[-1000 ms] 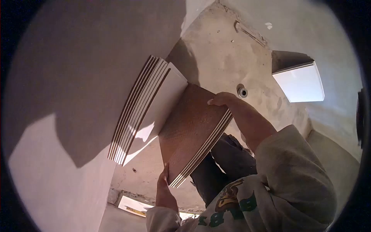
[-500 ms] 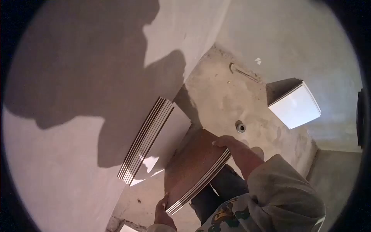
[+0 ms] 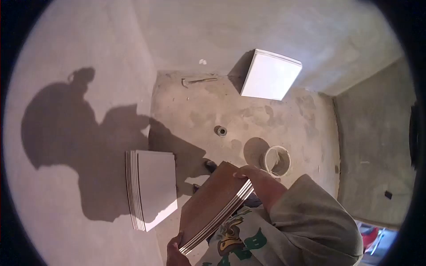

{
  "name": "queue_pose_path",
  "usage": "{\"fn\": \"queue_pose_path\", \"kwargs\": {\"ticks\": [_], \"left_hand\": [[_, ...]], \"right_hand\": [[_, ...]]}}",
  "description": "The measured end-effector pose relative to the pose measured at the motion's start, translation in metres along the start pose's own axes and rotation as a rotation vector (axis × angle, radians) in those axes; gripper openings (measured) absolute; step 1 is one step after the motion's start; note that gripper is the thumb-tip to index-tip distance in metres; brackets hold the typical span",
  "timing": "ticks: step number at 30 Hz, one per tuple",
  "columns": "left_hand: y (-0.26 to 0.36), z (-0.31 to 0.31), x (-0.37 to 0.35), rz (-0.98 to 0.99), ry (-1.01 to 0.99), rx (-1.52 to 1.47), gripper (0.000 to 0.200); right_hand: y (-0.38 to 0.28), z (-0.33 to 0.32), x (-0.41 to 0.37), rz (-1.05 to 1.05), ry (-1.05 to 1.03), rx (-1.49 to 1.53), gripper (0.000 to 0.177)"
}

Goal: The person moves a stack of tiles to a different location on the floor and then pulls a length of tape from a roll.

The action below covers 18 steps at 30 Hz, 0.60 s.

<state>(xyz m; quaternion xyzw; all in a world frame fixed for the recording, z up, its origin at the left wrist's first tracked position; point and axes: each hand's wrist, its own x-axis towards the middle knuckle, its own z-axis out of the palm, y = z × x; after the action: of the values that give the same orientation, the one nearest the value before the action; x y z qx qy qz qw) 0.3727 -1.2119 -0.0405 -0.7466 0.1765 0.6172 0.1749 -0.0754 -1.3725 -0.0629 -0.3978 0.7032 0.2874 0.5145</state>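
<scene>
A stack of several tiles [image 3: 213, 197], brown backs facing up and pale edges toward my body, is held tilted in front of my torso. My left hand [image 3: 175, 250] grips its lower left corner, and my right hand [image 3: 250, 174] clasps the upper right corner with the thumb over the brown face. The fingers under the stack are hidden. To the left, another stack of white tiles [image 3: 157, 188] leans on the wall, apart from both hands.
More white tiles [image 3: 271, 75] lean against the far wall. A bucket [image 3: 277, 161] stands on the floor right of my right hand. Further off are a round pipe fitting [image 3: 222, 131] and a hammer-like tool [image 3: 199, 82]. My shoes [image 3: 210, 166] show past the held stack.
The view has turned to the right and risen, bringing the bucket and right wall into sight. Both hands still hold the tile stack, now closer to my body.
</scene>
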Motion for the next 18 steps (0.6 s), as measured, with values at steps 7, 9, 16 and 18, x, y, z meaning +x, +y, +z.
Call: {"fn": "queue_pose_path", "kwargs": {"ticks": [7, 9, 16, 18], "left_hand": [[0.041, 0.049, -0.045, 0.105, 0.07, 0.128, 0.057], [0.076, 0.089, -0.1, 0.114, 0.152, 0.2, 0.053], [0.196, 0.105, -0.125, 0.145, 0.143, 0.538, 0.062], [0.237, 0.115, -0.124, 0.16, 0.143, 0.633, 0.065]], "right_hand": [[0.191, 0.086, 0.028, -0.085, -0.123, 0.529, 0.062], [0.23, 0.086, -0.002, -0.124, -0.048, 0.452, 0.062], [0.284, -0.021, -0.049, -0.023, -0.012, 0.596, 0.059], [0.299, -0.041, -0.036, -0.008, -0.004, 0.871, 0.05]]}}
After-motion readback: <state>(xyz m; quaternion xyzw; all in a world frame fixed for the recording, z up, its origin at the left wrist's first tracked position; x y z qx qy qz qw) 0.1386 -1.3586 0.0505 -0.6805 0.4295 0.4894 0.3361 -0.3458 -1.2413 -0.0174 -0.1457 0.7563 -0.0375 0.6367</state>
